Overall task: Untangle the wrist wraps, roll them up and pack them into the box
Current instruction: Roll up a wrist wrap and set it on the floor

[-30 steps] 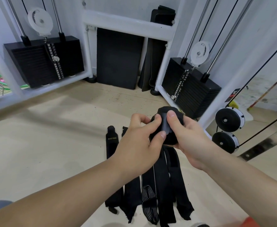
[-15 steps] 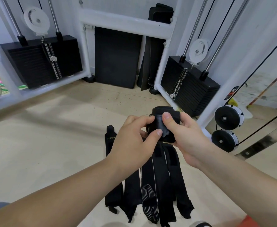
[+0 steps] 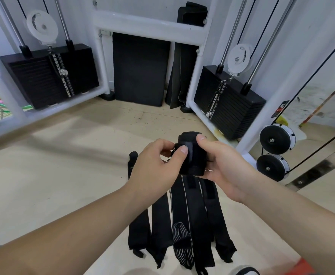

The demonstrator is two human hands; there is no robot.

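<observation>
A rolled black wrist wrap (image 3: 194,155) is held above the floor between both hands. My right hand (image 3: 224,165) cups the roll from the right, with its thumb on top. My left hand (image 3: 154,167) holds the roll's left side, its thumb pressed on the front strip. Below them several black wrist wraps (image 3: 182,219) lie flat side by side on the beige floor; one has a white-striped end (image 3: 181,239). No box is in view.
A white cable-machine frame (image 3: 148,26) with black weight stacks (image 3: 49,74) (image 3: 228,104) stands behind. Black mats (image 3: 140,68) lean on the wall. Two black pulley wheels (image 3: 275,139) sit at the right. A red edge (image 3: 301,266) shows at the bottom right.
The roll has turned in my hands and sits a little lower. My left thumb has slid onto the front strip. The wraps on the floor have not moved.
</observation>
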